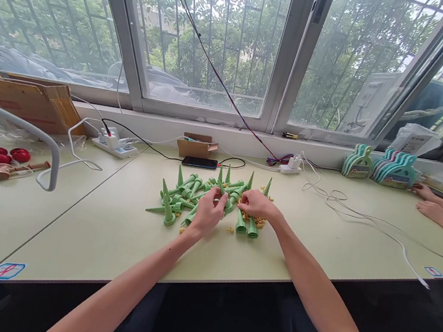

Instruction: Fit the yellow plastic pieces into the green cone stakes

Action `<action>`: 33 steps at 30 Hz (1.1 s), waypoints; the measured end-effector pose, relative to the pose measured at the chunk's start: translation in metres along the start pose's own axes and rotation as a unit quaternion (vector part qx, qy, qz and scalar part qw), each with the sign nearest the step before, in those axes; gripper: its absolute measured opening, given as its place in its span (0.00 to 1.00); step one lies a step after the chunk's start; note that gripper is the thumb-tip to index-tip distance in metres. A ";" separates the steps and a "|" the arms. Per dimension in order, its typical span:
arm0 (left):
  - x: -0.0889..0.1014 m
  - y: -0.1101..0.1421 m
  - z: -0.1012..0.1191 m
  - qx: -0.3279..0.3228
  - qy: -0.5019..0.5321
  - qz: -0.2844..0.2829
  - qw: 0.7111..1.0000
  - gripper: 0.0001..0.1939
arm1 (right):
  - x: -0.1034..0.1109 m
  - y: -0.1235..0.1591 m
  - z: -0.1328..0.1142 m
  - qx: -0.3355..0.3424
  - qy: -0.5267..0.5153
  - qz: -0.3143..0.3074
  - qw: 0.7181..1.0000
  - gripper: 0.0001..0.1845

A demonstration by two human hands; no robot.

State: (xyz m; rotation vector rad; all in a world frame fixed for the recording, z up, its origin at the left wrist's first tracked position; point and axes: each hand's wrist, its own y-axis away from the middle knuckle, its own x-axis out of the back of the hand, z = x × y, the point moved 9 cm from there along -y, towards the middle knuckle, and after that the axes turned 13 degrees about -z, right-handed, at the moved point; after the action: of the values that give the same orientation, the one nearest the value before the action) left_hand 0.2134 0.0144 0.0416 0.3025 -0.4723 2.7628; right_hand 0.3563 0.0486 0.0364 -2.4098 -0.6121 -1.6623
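Note:
My left hand (209, 211) is closed around a green plastic spike (221, 186), whose pointed end rises above the fingers. My right hand (258, 203) is pinched just to its right, above a heap of small yellow plastic pieces (258, 222); its fingertips hide what they hold, if anything. Many more green spikes (168, 214) lie or stand in a loose pile around both hands. Near me, two of the hollow green parts (252, 231) lie with their round open ends facing me. A single yellow piece (230, 229) lies between my hands.
Behind the pile are a black phone (199, 162) and a small cardboard box (197, 146). Cables (336, 197) run over the table at right, near green hangers (394, 167). Another person's hands (432, 209) rest at far right. Wooden toys with red balls (2, 159) lie left.

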 end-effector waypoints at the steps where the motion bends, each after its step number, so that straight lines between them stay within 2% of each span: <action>1: 0.000 0.000 0.001 0.002 -0.002 -0.001 1.000 0.15 | 0.001 0.000 0.000 0.000 -0.001 0.004 1.000 0.09; 4: -0.005 0.003 0.005 0.018 -0.002 -0.036 0.999 0.15 | 0.003 0.001 -0.001 -0.001 -0.008 0.019 1.000 0.08; 6: -0.019 0.005 0.006 0.038 0.018 -0.115 0.993 0.16 | 0.006 0.001 -0.001 0.000 -0.008 0.031 0.999 0.08; 8: -0.040 0.012 0.010 0.042 0.020 -0.237 0.970 0.15 | 0.007 0.001 -0.001 0.004 -0.004 0.039 0.999 0.06; 9: -0.048 0.015 0.014 0.030 0.005 -0.281 0.959 0.16 | 0.007 0.000 -0.001 0.007 -0.004 0.042 0.999 0.06; 11: -0.055 0.020 0.022 -0.001 -0.026 -0.316 0.948 0.17 | 0.007 -0.001 0.000 0.013 -0.010 0.044 0.999 0.06; 14: -0.055 0.020 0.026 -0.029 -0.066 -0.305 0.949 0.17 | 0.006 -0.002 0.000 0.022 -0.015 0.048 0.998 0.07; 22: -0.038 0.012 0.025 -0.065 -0.139 -0.202 0.967 0.14 | 0.007 -0.001 -0.001 0.020 -0.015 0.054 0.998 0.07; 24: -0.038 0.013 0.025 -0.060 -0.116 -0.205 0.970 0.14 | 0.007 -0.001 0.000 0.019 -0.022 0.055 0.998 0.07; 29: -0.049 0.019 0.025 -0.026 -0.045 -0.273 0.961 0.17 | 0.009 -0.002 0.001 0.027 -0.047 0.074 0.996 0.07; 31: -0.048 0.018 0.026 -0.027 -0.033 -0.268 0.962 0.18 | 0.010 -0.001 0.000 0.032 -0.061 0.083 0.994 0.06; 33: -0.043 0.016 0.027 -0.040 -0.032 -0.237 0.970 0.19 | 0.012 -0.001 -0.001 0.038 -0.072 0.094 0.992 0.05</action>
State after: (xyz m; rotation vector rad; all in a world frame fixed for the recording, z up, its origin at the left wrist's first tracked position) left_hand 0.2519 -0.0210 0.0514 0.4243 -0.4568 2.2692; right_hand 0.3587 0.0515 0.0474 -2.4623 -0.4436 -1.3762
